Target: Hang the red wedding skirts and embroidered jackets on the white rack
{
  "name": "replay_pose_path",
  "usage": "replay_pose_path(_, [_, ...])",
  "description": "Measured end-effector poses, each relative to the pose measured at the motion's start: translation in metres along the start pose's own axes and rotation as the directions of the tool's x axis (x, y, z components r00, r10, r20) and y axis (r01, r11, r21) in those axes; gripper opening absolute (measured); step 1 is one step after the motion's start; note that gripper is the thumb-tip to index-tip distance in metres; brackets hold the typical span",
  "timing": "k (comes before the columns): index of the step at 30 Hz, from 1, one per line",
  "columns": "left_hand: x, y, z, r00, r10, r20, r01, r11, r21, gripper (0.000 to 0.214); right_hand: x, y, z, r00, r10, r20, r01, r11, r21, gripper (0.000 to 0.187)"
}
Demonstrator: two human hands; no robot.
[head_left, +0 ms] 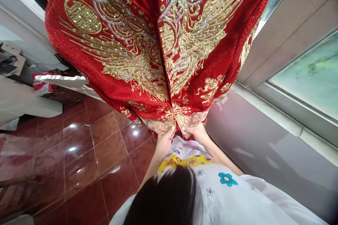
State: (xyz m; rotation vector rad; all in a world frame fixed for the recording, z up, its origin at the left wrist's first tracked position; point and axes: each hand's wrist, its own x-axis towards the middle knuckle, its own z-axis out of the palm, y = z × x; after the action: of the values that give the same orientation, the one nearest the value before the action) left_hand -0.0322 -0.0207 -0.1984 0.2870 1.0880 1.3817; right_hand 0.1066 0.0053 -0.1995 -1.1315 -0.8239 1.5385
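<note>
A red jacket with gold phoenix embroidery and shiny beads hangs upright in front of me. Its front edges meet down the middle, while the neck gapes at the top. My left hand pinches the lower hem on the left side of the front opening, thumb on top. On the other side of that opening, my right hand grips the matching hem corner the same way. Fingers under the cloth are hidden. Both hands are close together, at the bottom of the jacket.
A window with a metal frame and a sill is on the right, above a pale wall. Shiny red tiles cover the floor. At the left stand a white piece of furniture and a red and white packet.
</note>
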Motion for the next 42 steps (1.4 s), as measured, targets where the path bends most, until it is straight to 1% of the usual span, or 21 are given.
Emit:
replay_pose_path(3, [0.000,-0.001,0.004,1.000,0.028,-0.014,-0.028,1.000,0.001,0.041,-0.002,-0.003,0.001,1.000,0.006,-0.009,-0.006,1.000,0.029,0.041])
replay_pose_path(6, [-0.001,-0.003,0.009,0.996,0.090,-0.016,-0.091,0.996,-0.014,0.042,-0.006,-0.003,0.004,0.999,0.008,-0.040,-0.003,0.992,0.123,0.037])
replay_pose_path(8, [-0.002,-0.004,0.016,0.992,0.122,-0.042,-0.124,0.992,-0.027,0.043,-0.008,-0.003,0.007,0.998,0.000,-0.068,0.013,0.983,0.184,0.038])
replay_pose_path(11, [-0.005,-0.005,0.026,0.987,0.147,-0.068,-0.149,0.988,-0.026,0.043,-0.010,-0.002,0.012,0.996,-0.027,-0.083,0.045,0.974,0.223,0.042])
replay_pose_path(13, [-0.007,-0.006,0.031,0.986,0.154,-0.069,-0.155,0.988,-0.007,0.043,-0.011,-0.002,0.014,0.997,-0.021,-0.070,0.038,0.970,0.240,0.044])
replay_pose_path(16, [-0.008,-0.007,0.034,0.986,0.155,-0.061,-0.155,0.988,0.014,0.042,-0.012,-0.002,0.016,0.997,0.007,-0.072,0.014,0.960,0.279,0.046])
replay_pose_path(20, [-0.007,-0.008,0.033,0.984,0.170,-0.054,-0.170,0.985,0.010,0.043,-0.014,-0.002,0.016,0.996,0.029,-0.082,0.000,0.945,0.328,0.048])
replay_pose_path(28, [-0.006,-0.015,0.028,0.972,0.232,-0.039,-0.233,0.972,-0.020,0.061,-0.014,-0.006,0.020,0.992,0.072,-0.106,-0.025,0.920,0.392,0.052])
replay_pose_path(31, [-0.003,-0.020,0.023,0.957,0.288,-0.040,-0.288,0.958,0.020,0.061,-0.013,-0.008,0.023,0.989,0.095,-0.115,-0.037,0.901,0.432,0.052])
replay_pose_path(34, [-0.002,-0.026,0.016,0.940,0.334,-0.066,-0.328,0.940,0.091,0.062,-0.011,-0.009,0.026,0.986,0.128,-0.103,-0.066,0.883,0.465,0.050])
replay_pose_path(36, [-0.003,-0.028,0.014,0.938,0.334,-0.093,-0.324,0.940,0.107,0.065,-0.011,-0.009,0.028,0.986,0.140,-0.095,-0.080,0.880,0.467,0.050])
replay_pose_path(38, [-0.005,-0.029,0.014,0.943,0.318,-0.102,-0.310,0.947,0.084,0.066,-0.010,-0.008,0.029,0.985,0.142,-0.099,-0.084,0.891,0.447,0.051])
replay_pose_path(40, [-0.006,-0.029,0.014,0.952,0.295,-0.078,-0.290,0.955,0.064,0.065,-0.010,-0.007,0.028,0.984,0.141,-0.108,-0.083,0.902,0.423,0.051])
replay_pose_path(42, [-0.006,-0.029,0.013,0.959,0.282,-0.039,-0.277,0.956,0.090,0.062,-0.011,-0.005,0.025,0.986,0.127,-0.109,-0.075,0.916,0.394,0.053])
